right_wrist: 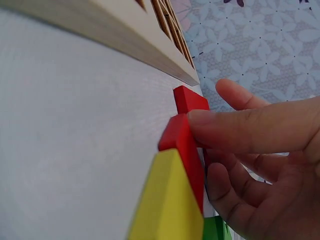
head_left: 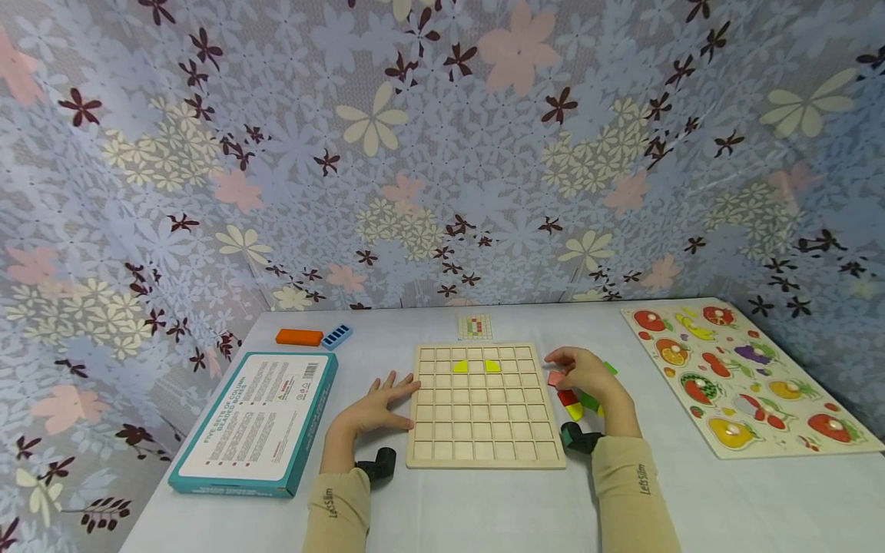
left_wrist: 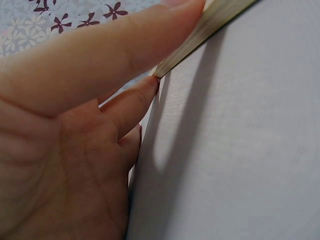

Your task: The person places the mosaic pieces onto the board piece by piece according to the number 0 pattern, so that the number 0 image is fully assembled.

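A square wooden grid board [head_left: 479, 415] lies in the middle of the white table, with two yellow pieces [head_left: 460, 366] in its upper cells. My left hand [head_left: 369, 415] rests at the board's left edge, fingers spread; thumb and fingertips touch the side in the left wrist view. Right of the board, my right hand [head_left: 588, 378] reaches over a small cluster of blocks. In the right wrist view its thumb touches a red block [right_wrist: 181, 135], while the index finger stays apart from it. Another red block [right_wrist: 190, 99], a yellow block [right_wrist: 167, 200] and a green block [right_wrist: 214, 229] are close by.
A small pattern card [head_left: 475, 327] lies behind the board. Left are a teal box [head_left: 256, 422], an orange block [head_left: 299, 337] and a blue slotted piece [head_left: 337, 336]. A fruit puzzle board [head_left: 750, 376] lies at right; a floral cloth [head_left: 442, 153] hangs behind.
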{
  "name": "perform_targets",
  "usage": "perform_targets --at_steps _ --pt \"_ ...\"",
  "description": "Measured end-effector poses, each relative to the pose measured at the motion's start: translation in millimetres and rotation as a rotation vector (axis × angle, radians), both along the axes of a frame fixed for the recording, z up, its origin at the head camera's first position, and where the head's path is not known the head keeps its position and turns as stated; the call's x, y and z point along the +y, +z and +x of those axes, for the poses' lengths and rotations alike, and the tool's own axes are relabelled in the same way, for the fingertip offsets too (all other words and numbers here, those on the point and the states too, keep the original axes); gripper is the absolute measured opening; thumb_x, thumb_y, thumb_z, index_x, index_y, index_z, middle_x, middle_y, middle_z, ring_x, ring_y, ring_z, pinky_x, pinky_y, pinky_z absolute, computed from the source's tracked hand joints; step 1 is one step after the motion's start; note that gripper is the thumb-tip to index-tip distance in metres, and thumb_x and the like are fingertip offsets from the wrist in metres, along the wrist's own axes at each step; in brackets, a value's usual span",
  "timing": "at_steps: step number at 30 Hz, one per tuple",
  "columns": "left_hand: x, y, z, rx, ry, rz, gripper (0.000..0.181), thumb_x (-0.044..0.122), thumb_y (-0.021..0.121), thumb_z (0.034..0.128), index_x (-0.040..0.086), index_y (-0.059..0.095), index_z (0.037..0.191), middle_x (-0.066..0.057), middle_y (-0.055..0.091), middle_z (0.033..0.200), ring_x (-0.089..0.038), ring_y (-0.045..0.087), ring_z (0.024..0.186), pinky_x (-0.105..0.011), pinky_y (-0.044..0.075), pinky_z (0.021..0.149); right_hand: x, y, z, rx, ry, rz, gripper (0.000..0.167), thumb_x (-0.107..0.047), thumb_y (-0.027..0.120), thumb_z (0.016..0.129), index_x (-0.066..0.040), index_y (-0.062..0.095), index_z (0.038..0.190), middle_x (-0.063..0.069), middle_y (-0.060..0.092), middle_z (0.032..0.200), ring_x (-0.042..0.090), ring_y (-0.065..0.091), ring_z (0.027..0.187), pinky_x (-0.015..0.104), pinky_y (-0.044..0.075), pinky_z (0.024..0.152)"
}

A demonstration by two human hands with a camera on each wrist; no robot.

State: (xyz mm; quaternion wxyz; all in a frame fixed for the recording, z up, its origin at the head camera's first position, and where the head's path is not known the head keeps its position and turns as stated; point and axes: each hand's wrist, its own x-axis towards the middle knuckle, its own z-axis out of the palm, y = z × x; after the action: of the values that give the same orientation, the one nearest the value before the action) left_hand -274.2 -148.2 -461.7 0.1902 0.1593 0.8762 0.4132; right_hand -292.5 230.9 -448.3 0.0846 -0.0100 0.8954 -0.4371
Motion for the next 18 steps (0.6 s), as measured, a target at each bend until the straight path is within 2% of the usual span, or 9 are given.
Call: perform_targets --at_steps 10,18 --pt "-0.2 -0.9 -0.6 0.001 0.000 0.006 0.079 0.018 0.078 0.0687 0.017 0.043 0.140 -0.001 0.023 0.151 -0.030 -0.007 0.141 -0.054 -0.006 0.112 -2.3 3.1 1.2 -0.002 -0.014 0.000 0.049 0.014 0.067 0.069 0.002 0.058 0.116 0.024 0.051 0.117 0.033 0.050 0.097 0.039 0.052 0.076" --pt "-0.6 -0.4 -0.4 -0.001 -0.001 0.006 0.079 0.019 0.078 0.0692 0.018 0.042 0.140 -0.001 0.023 0.151 -0.030 -0.007 0.141 -0.055 -0.006 0.112 -1.1 5.2 1.5 -0.009 -0.006 0.023 0.048 0.005 0.072 0.071 0.000 0.058 0.116 0.020 0.054 0.111 0.031 0.050 0.098 0.041 0.050 0.082"
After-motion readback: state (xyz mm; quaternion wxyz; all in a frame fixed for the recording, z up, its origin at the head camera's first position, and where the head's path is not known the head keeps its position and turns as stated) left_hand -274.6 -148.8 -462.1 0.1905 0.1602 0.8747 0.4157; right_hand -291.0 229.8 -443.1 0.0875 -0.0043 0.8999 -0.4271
